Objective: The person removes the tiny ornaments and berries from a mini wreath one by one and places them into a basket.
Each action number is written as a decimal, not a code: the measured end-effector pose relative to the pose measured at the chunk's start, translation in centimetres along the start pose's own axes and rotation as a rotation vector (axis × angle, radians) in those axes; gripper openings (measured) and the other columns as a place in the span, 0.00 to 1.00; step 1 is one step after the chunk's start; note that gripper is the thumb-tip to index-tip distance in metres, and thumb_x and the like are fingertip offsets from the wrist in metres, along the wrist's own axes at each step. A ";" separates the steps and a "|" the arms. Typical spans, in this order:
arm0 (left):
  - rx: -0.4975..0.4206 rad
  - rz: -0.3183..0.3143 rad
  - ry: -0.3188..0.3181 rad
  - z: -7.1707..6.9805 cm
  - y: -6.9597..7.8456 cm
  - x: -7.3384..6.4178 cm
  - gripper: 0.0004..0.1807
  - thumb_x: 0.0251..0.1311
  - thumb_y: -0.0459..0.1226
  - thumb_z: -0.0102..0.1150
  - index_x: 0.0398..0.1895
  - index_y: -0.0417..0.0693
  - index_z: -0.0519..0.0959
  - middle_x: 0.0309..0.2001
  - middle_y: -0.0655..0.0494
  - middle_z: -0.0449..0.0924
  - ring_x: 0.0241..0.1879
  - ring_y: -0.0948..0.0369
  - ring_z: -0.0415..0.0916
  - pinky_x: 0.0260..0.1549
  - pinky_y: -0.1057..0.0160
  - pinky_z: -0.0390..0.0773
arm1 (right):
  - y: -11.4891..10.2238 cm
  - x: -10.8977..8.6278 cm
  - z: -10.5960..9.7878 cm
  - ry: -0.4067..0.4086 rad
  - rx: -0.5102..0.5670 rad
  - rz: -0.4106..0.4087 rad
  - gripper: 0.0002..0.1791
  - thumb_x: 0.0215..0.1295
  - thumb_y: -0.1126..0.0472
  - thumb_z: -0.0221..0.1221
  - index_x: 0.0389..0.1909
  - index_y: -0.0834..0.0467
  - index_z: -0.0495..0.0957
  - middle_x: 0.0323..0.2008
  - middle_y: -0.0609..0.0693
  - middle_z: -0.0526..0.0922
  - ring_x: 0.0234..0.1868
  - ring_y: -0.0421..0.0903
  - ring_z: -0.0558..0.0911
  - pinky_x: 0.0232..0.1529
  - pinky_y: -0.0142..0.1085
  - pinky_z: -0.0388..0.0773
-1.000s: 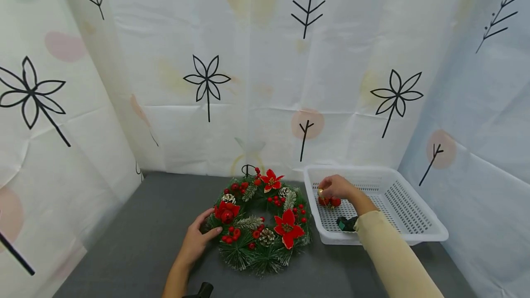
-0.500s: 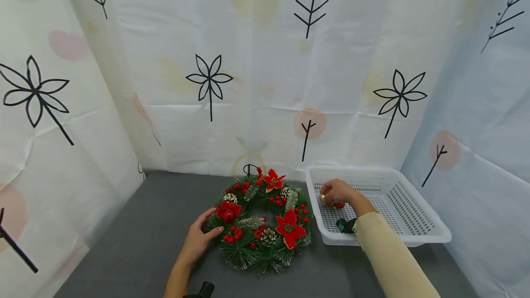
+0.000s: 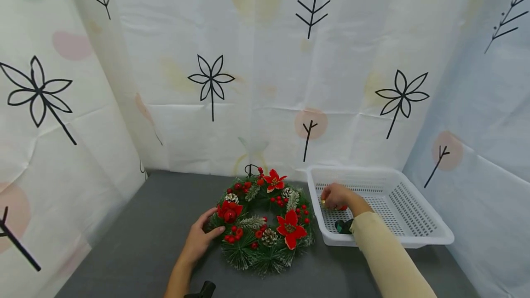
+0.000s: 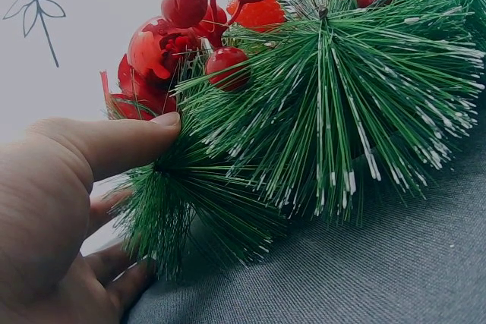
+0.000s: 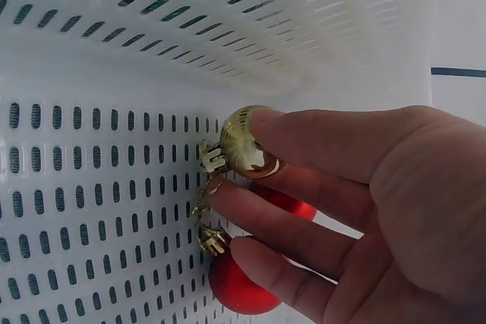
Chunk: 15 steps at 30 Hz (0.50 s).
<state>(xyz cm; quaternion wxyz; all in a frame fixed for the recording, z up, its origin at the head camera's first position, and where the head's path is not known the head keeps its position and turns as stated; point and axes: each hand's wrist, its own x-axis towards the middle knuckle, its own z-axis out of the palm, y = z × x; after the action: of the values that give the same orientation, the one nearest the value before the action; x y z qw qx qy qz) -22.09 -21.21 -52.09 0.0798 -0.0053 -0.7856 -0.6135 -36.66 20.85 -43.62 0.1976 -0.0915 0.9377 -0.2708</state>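
A green wreath with red poinsettias, berries and pine cones lies on the grey table. My left hand holds its left edge. In the left wrist view the thumb lies against the pine needles, with the other fingers partly hidden behind them. Inside a white perforated basket, my right hand pinches a shiny gold Christmas bauble between thumb and fingers. Two red baubles, one below and another partly covered by fingers, sit close under it.
A small dark object shows beside the right wrist, over the basket. Another black piece is by the left forearm. Behind the table hangs a white patterned cloth, with more cloth on both sides.
My right hand has shifted slightly down in the basket, and its fingers now cover more of the red baubles. The left hand stays on the wreath. The head view has drifted slightly.
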 end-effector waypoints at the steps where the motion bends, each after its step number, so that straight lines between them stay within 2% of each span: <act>1: -0.004 0.000 -0.002 0.0 0.0 0.0 0.36 0.59 0.35 0.67 0.70 0.41 0.65 0.70 0.37 0.60 0.69 0.38 0.53 0.62 0.38 0.57 | 0.0 0.0 0.0 -0.004 -0.003 0.004 0.08 0.57 0.70 0.65 0.38 0.63 0.80 0.31 0.53 0.79 0.31 0.49 0.79 0.34 0.43 0.79; 6: -0.004 -0.008 0.000 0.0 0.2 -0.1 0.36 0.59 0.35 0.67 0.70 0.40 0.65 0.70 0.37 0.59 0.69 0.38 0.53 0.62 0.38 0.57 | 0.1 -0.2 0.1 -0.010 -0.040 -0.007 0.08 0.57 0.70 0.64 0.38 0.63 0.81 0.29 0.51 0.80 0.31 0.49 0.79 0.32 0.43 0.78; 10: 0.003 -0.017 0.001 0.0 1.2 -0.3 0.35 0.59 0.33 0.67 0.69 0.38 0.66 0.69 0.35 0.60 0.69 0.37 0.53 0.62 0.38 0.57 | 0.1 -0.3 -0.1 -0.020 -0.066 -0.016 0.08 0.58 0.69 0.64 0.40 0.64 0.81 0.29 0.51 0.81 0.31 0.49 0.80 0.32 0.42 0.78; 13: -0.007 -0.019 0.002 0.1 2.1 -0.6 0.34 0.58 0.31 0.66 0.68 0.36 0.66 0.69 0.33 0.60 0.69 0.36 0.53 0.62 0.37 0.56 | 0.0 -0.6 -0.3 -0.031 -0.056 -0.020 0.10 0.59 0.68 0.64 0.42 0.65 0.81 0.31 0.52 0.82 0.33 0.50 0.81 0.33 0.43 0.79; 15: -0.015 -0.020 0.002 0.1 2.1 -0.6 0.34 0.58 0.31 0.66 0.68 0.35 0.66 0.69 0.33 0.60 0.69 0.36 0.53 0.62 0.37 0.56 | 0.1 -0.7 -0.5 -0.038 -0.035 -0.029 0.12 0.60 0.69 0.64 0.44 0.66 0.81 0.33 0.52 0.82 0.34 0.51 0.82 0.34 0.44 0.79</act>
<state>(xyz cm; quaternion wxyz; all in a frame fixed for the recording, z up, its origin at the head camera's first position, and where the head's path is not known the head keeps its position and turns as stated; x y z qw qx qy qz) -21.32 -20.52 -50.15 0.0742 0.0027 -0.7810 -0.6201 -36.25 21.37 -43.04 0.2097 -0.1134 0.9370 -0.2554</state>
